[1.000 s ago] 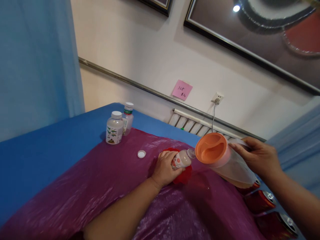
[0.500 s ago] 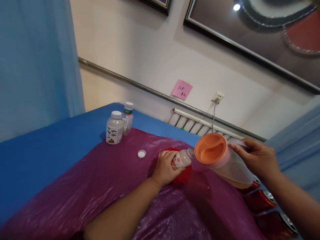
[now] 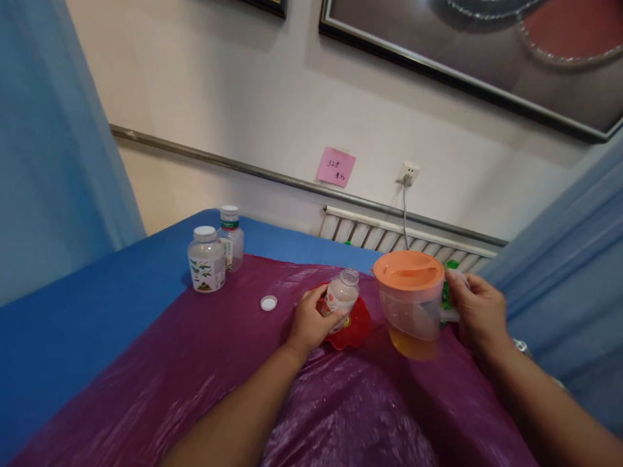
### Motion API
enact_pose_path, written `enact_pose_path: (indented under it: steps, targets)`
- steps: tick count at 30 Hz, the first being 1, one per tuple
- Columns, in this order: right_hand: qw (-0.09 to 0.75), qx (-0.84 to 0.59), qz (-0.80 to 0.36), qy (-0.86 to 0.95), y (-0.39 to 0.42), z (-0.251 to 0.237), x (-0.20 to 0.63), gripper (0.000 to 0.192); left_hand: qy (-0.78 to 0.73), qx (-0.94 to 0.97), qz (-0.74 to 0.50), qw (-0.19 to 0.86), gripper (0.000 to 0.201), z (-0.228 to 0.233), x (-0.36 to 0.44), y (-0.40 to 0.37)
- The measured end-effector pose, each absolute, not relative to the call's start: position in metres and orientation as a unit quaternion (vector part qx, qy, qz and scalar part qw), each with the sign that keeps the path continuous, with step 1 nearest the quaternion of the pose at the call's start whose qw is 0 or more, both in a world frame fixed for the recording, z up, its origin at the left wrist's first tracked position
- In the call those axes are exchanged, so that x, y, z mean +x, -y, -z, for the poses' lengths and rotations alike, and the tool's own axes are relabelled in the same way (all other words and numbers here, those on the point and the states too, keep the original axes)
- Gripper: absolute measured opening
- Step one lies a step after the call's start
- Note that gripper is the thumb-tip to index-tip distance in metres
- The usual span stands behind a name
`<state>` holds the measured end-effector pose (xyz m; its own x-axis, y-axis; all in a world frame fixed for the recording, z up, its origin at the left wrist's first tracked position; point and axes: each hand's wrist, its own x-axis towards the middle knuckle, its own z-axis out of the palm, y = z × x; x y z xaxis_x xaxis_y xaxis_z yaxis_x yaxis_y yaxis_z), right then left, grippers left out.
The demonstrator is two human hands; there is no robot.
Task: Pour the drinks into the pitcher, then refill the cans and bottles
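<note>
My left hand (image 3: 314, 319) is wrapped round a small clear bottle (image 3: 343, 289) with a printed label. The bottle has no cap and leans a little to the right above a red scalloped dish (image 3: 359, 324). My right hand (image 3: 479, 306) grips the handle of a clear plastic pitcher (image 3: 407, 316), which stands nearly upright in the air. An orange lid (image 3: 409, 270) covers the pitcher, and some yellowish liquid lies at its bottom. To the left of my left hand, a white cap (image 3: 268, 303) rests on the purple plastic sheet (image 3: 219, 353).
Two white-capped bottles stand at the back left: a wide jar (image 3: 207, 266) and a slimmer bottle (image 3: 232, 243). Behind the pitcher a green bottle (image 3: 450, 267) shows partly. A radiator (image 3: 365, 236) and a wall socket (image 3: 407, 174) are beyond the blue table (image 3: 92, 288).
The pitcher has gone from tilted towards the bottle to nearly upright, its spout drawn off the bottle's mouth. The bottle has also turned more upright. The camera view has shifted.
</note>
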<state>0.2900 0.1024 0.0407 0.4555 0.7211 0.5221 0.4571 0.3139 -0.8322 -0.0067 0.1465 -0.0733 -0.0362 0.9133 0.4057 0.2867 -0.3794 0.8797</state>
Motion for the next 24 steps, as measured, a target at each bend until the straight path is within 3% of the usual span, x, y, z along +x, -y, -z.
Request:
enact_pose_path:
  steps: [10,24]
  targets:
    - [0.747,-0.529,-0.173,0.365,-0.096,0.031,0.293,0.056,-0.473,0.596,-0.559,0.329,0.059,0.064,-0.008,-0.149]
    - [0.762,-0.539,-0.166,0.319,-0.08,0.067,0.309,0.049,-0.484,0.587,-0.568,0.313,0.072,0.084,-0.008,-0.161]
